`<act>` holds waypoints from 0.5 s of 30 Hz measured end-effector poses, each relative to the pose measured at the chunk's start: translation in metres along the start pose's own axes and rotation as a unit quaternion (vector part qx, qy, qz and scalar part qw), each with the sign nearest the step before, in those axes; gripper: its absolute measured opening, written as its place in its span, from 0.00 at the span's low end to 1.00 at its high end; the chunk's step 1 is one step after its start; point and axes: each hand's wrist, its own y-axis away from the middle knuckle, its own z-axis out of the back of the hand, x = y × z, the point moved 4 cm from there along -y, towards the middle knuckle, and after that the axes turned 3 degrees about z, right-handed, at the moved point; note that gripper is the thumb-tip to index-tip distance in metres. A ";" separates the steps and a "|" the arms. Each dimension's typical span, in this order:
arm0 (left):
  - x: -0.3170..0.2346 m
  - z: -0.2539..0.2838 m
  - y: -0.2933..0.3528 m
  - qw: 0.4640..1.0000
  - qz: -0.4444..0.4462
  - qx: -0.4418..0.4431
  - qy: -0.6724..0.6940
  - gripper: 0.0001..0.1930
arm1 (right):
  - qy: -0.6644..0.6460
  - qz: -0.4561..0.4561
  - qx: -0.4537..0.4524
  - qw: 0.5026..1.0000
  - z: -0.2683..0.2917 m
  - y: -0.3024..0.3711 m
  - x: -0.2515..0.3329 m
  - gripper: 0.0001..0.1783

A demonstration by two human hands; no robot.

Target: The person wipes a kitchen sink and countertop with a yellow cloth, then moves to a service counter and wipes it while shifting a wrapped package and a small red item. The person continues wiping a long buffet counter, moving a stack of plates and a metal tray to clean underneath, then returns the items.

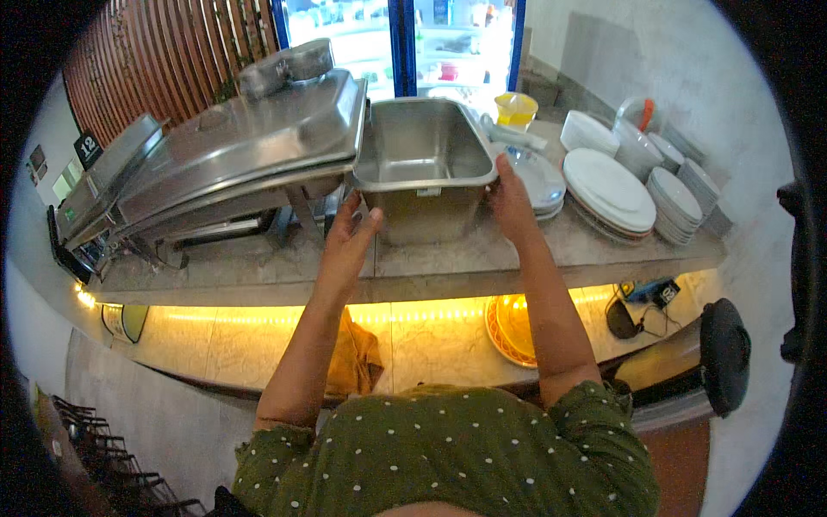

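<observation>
A deep rectangular steel pan [428, 214] is between my two hands at the counter, its open top showing a bare inside. My left hand [349, 231] grips its near left side, the thumb lying against the front wall. At the right side my right hand [512, 202] holds on near the rim, thumb up and the other fingers partly hidden. Whether the base touches the counter, I cannot tell. Close by on the left stands a large steel chafing dish [250, 138] with its lid down. A stack of plates [536, 177] sits just right of my right hand.
White plates [609, 188] and bowls [637, 151] crowd the counter's right end, near a yellow container [516, 109]. A lit glass-door fridge [345, 43] stands behind. On the lower shelf are a brown cloth [357, 358], an orange round dish [510, 332] and cables [650, 319].
</observation>
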 end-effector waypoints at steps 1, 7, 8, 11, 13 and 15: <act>0.006 0.008 0.013 1.000 -0.021 -0.010 -0.020 0.35 | -0.043 0.046 0.000 0.998 -0.002 0.015 0.006 0.27; 0.083 0.084 0.119 0.954 -0.120 -0.124 -0.244 0.05 | -0.087 0.048 0.085 0.991 0.025 0.145 0.029 0.25; 0.106 0.093 0.134 0.946 -0.099 -0.100 -0.294 0.04 | -0.079 -0.020 0.149 0.985 0.018 0.169 0.018 0.23; 0.194 0.114 0.152 0.924 0.011 0.039 -0.381 0.15 | 0.043 -0.290 0.295 0.909 0.005 0.239 -0.026 0.19; 0.244 0.117 0.158 0.880 -0.020 0.132 -0.455 0.24 | 0.215 -0.310 0.388 0.841 -0.005 0.268 -0.054 0.22; 0.280 0.117 0.171 0.819 -0.058 0.127 -0.557 0.31 | 0.271 -0.270 0.454 0.805 -0.015 0.285 -0.075 0.25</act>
